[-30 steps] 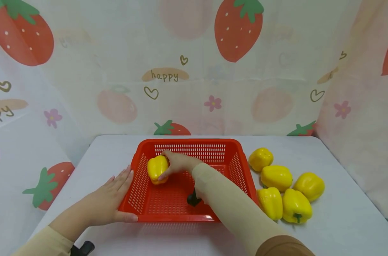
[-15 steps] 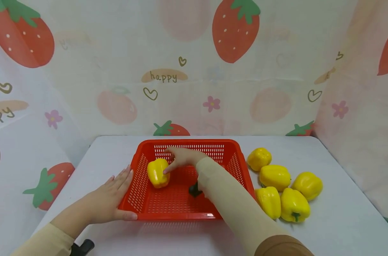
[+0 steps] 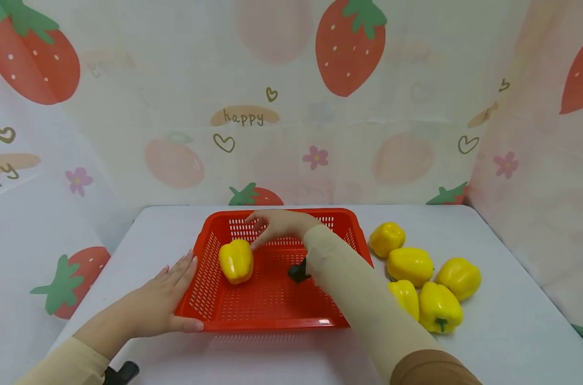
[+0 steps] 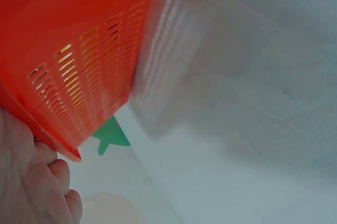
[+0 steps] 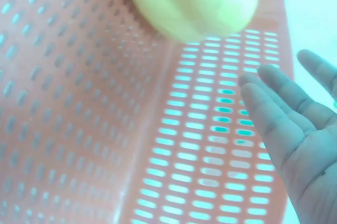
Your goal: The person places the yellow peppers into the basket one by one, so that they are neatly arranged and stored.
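A yellow bell pepper [image 3: 236, 261] lies in the left part of a red perforated plastic basket [image 3: 281, 324]. My right hand [image 3: 282, 224] hovers over the basket just right of that pepper, fingers spread and holding nothing. In the right wrist view a gap shows between the hand [image 5: 300, 124] and the pepper [image 5: 195, 3]. My left hand [image 3: 158, 299] rests along the basket's left rim, fingers straight and thumb at the near left corner. The left wrist view shows the left hand [image 4: 31, 176] against the basket's outer wall [image 4: 79, 61].
Several more yellow bell peppers [image 3: 410, 266] lie grouped on the white table [image 3: 507, 321] right of the basket. A strawberry-print cloth [image 3: 291, 133] stands behind and at the sides. A black wrist-camera mount [image 3: 298, 271] hangs under the right wrist, above the basket floor.
My right hand has let go of the pepper and moved up and right, away from it. The pepper stays in the basket. The left hand holds its place at the rim.
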{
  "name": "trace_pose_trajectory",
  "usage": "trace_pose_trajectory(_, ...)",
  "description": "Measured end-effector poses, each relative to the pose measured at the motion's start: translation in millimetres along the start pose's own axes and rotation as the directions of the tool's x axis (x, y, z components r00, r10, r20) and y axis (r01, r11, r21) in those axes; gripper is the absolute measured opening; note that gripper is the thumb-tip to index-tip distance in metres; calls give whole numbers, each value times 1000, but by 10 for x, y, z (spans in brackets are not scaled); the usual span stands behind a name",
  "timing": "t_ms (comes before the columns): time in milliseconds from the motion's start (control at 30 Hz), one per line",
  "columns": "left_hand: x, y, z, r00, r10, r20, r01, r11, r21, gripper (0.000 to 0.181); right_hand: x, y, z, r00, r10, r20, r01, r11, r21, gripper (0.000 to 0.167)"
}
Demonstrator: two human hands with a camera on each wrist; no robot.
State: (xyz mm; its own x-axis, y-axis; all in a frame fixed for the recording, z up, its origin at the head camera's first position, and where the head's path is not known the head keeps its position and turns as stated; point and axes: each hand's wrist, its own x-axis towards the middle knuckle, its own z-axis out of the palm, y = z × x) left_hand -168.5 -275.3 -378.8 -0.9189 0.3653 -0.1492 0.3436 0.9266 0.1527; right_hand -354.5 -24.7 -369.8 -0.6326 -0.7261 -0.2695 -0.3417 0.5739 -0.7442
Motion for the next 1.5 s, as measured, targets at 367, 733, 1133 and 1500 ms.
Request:
trace_pose_trajectory(367, 21, -21, 18, 1000, 3, -14, -2, 1000, 16, 125, -228, -45, -270, 998, -66, -7, 66, 998, 20, 73)
trace_pose_trajectory(733, 36, -17, 39, 1000, -15, -15, 15, 1000, 13, 126, -504, 52, -517, 994, -81, -69, 88, 990, 109, 63)
trace_pose_trajectory(1133, 48, -16, 45, 1000, -19, -4, 19, 1000, 8, 126, -981, 111, -807, 985, -115, -131, 121, 992, 42, 63)
trace_pose_trajectory(1500, 51, -19, 47, 1000, -24, 6, 24, 1000, 6, 126, -1518, 254, -962, 983, -83, -162, 93, 994, 54, 70)
